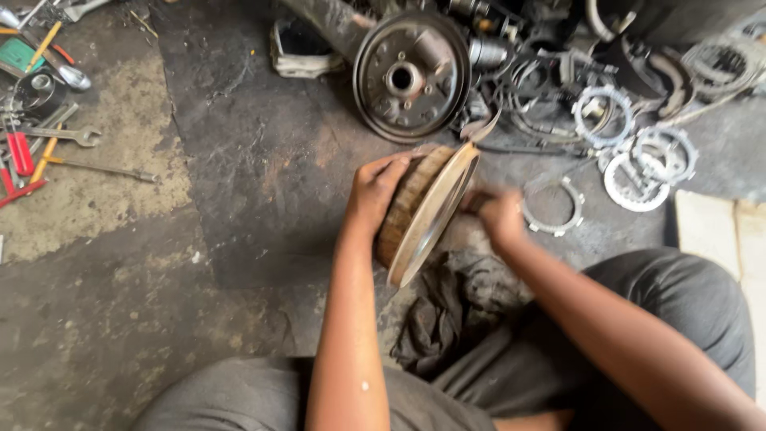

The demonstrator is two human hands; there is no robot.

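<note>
At the centre of the oily workshop floor [239, 160], a rusty brake drum [423, 209] stands tilted on its edge between 2 hands.

The left hand [375, 191], at the drum's 9 o'clock, wraps its fingers over the rusted outer wall and steadies it; the right hand [499, 217], at 3 o'clock, is curled tight, apparently around something dark at the drum's inner face, though its blur hides what. A dark rag [447, 311] lies at 6 o'clock, a round backing plate [411, 76] at 12, toothed clutch rings [638, 156] at 2, spanners [60, 136] at 10. The step looks like working the drum's inside; turning it would need a firm left grip.
</note>
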